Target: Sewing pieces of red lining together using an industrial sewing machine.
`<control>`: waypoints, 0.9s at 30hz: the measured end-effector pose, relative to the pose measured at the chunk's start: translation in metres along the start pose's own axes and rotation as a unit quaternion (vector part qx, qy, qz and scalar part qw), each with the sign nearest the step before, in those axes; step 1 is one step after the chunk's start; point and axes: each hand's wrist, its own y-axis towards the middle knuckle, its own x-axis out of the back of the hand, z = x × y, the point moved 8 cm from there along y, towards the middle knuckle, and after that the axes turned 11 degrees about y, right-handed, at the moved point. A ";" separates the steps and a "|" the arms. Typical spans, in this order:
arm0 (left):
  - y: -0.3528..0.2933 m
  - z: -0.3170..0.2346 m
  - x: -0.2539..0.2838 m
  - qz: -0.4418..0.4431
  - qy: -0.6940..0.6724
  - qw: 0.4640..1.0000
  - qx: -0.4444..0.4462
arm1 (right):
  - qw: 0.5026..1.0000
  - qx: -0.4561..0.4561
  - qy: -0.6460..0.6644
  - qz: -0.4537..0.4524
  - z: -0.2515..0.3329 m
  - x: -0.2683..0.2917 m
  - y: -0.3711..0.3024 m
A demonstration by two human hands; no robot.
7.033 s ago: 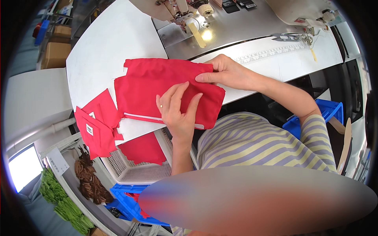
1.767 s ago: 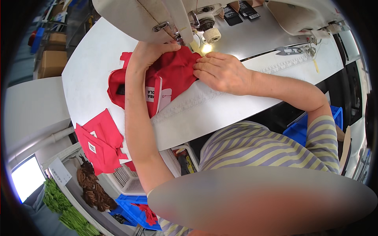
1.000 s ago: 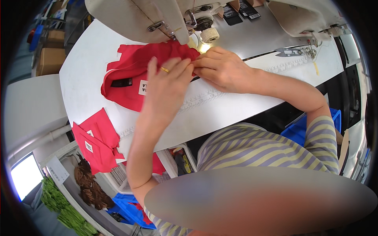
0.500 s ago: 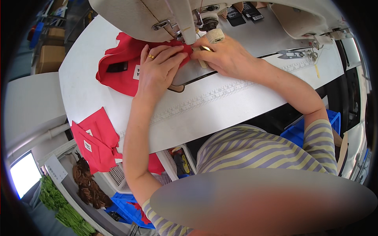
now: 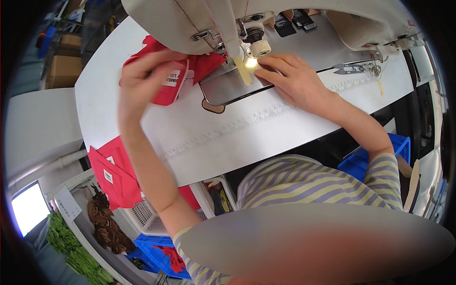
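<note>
A red cloth piece [image 5: 206,69] with a white label lies at the sewing machine [image 5: 228,28], one end by the presser foot. My left hand [image 5: 140,83] is over the cloth's left part, smeared by motion, so its grip on the cloth cannot be made out. To the right of the presser foot, my right hand [image 5: 299,83] is bent, with thumb and fingers apart and nothing visible between them. Its fingertips are close to a lit spot and a pale yellow strip [image 5: 243,71] on the metal bed [image 5: 221,88].
More red labelled pieces [image 5: 111,175] hang over the table's left edge above a white basket [image 5: 154,221]. Thread snips [image 5: 349,69] lie at the right. Black tags [image 5: 285,26] are behind the machine. A blue crate [image 5: 156,256] stands below.
My left hand has moved left and turned part of the red cloth over, bringing its label into view. My right hand has drawn back rightward from the presser foot, and the cloth has shifted left.
</note>
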 end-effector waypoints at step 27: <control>-0.168 -0.097 -0.120 -0.239 0.395 0.861 -0.211 | 0.416 -0.417 0.803 0.091 0.061 -0.077 -0.026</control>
